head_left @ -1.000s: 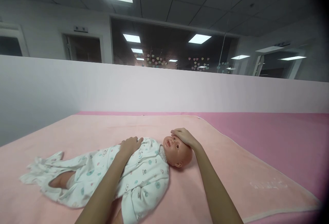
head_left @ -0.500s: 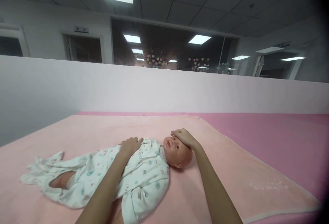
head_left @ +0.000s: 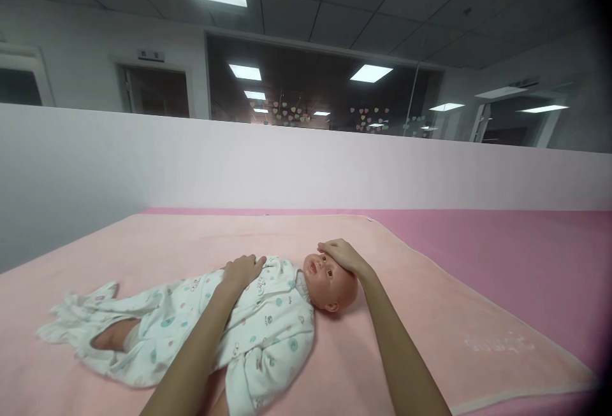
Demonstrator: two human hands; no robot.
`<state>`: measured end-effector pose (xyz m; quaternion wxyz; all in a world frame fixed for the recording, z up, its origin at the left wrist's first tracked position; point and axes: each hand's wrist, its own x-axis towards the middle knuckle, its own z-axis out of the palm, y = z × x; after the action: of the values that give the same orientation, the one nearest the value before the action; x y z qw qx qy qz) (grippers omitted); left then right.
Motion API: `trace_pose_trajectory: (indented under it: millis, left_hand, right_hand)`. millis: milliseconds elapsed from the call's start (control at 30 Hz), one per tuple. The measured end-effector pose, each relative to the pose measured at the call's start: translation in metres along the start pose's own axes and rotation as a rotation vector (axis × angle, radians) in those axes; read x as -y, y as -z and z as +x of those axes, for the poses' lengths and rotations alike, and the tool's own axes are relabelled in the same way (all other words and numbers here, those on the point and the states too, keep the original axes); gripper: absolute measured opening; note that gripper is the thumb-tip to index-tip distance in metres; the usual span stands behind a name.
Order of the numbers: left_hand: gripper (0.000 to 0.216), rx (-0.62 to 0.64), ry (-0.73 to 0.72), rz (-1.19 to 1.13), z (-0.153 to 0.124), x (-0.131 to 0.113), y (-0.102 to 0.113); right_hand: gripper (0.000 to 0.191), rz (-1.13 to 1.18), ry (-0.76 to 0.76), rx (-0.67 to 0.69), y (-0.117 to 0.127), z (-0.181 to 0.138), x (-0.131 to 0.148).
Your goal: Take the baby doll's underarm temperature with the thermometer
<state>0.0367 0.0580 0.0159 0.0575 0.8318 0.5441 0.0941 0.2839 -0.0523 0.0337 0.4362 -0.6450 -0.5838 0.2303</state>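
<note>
A baby doll (head_left: 331, 283) lies on its back on a peach blanket (head_left: 430, 320), its head to the right and its legs to the left. It wears a white patterned romper (head_left: 268, 320), with one leg partly bared through an opening. My left hand (head_left: 243, 272) rests flat on the doll's belly, over the cloth, fingers stretched toward the far side. My right hand (head_left: 343, 254) lies over the far side of the doll's head, by the forehead; its fingers are extended and some are hidden behind the head. Neither hand grips anything.
A pink mat (head_left: 516, 257) shows under the blanket at the right and back. Behind it stands a low white wall (head_left: 306, 167). Beyond are a dark window (head_left: 315, 91) with heart stickers and a doorway (head_left: 155, 92).
</note>
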Motion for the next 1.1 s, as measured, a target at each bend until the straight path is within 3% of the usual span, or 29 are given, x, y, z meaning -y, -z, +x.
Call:
trace_pose_trajectory:
  millis: [633,1100]
  left_hand:
    - [0.055,0.006,-0.004,-0.004,-0.0014,-0.0005,0.0015]
    - [0.055,0.004,0.004,-0.011,-0.0019,-0.0009,0.0010]
  right_hand:
    - [0.033,-0.045,-0.001,-0.018,-0.0007,-0.0006,0.0009]
    - [0.040,-0.091,0.011,-0.072,-0.0012,0.0001,-0.0002]
